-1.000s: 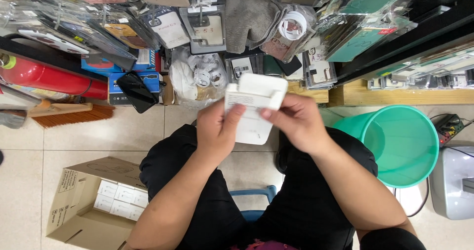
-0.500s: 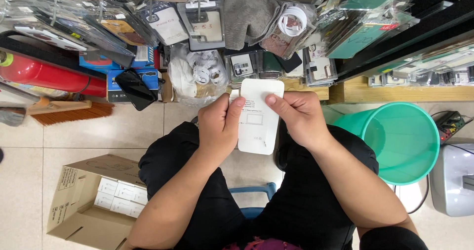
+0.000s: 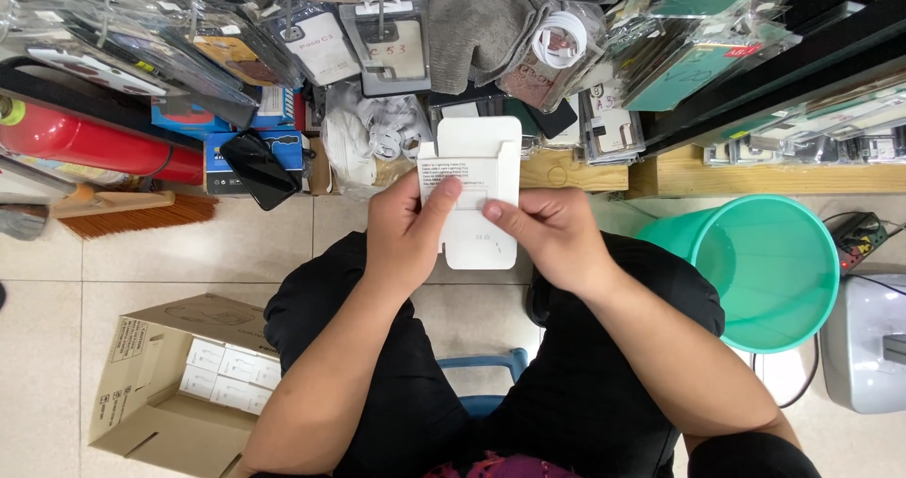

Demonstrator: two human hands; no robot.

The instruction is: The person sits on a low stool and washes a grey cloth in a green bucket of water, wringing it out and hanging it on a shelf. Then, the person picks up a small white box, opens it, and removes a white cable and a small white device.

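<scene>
Both hands are meeting at the center of the frame — the left hand and right hand are each grasping the small white box, thumbs pressing its face, forearms angling upward from below — 2 grips closed on it.

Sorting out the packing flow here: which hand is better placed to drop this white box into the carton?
Probably left. The left hand holds the white box on the carton's side; the right hand is farther away.
</scene>
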